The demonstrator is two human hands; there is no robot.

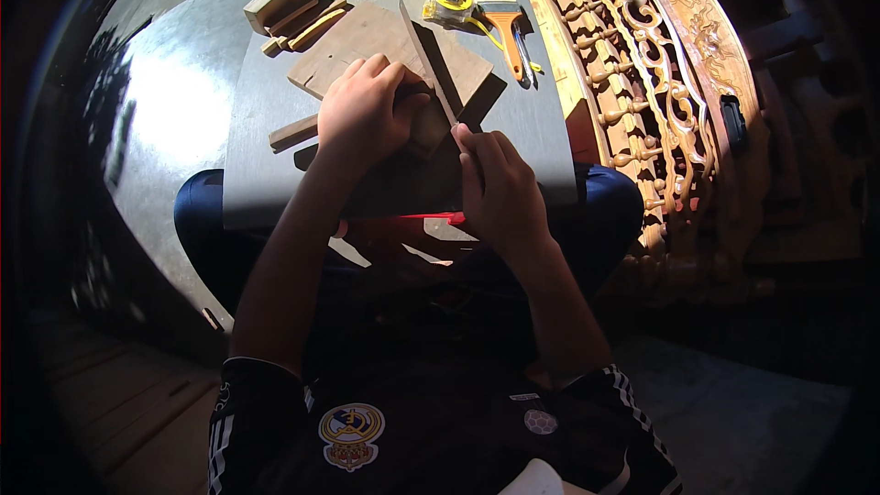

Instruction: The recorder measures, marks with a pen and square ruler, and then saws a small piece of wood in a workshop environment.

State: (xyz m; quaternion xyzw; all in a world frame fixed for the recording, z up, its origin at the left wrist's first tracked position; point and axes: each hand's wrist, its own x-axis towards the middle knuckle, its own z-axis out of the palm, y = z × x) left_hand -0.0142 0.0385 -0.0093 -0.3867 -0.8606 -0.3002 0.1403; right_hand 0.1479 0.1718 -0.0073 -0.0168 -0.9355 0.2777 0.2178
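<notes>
My right hand (500, 179) grips the near end of a long, thin, flat tool (429, 64), which looks like a file or a narrow blade. The tool slants away to the far left, over a flat brown wooden board (353, 32). My left hand (367, 105) is closed, its fingers bent over a small wooden block (429, 128) in shadow at the board's near side. How the tool's edge meets the block is hard to make out. A short wooden strip (293, 134) pokes out to the left of my left hand.
These lie on a grey tabletop (261, 183). A pale wooden block (277, 0) and thin wooden offcuts (316, 27) are at the far left. A yellow tape measure (449, 5) and a paintbrush (504, 32) sit far right. Carved wooden furniture (632, 64) stands beyond the right edge.
</notes>
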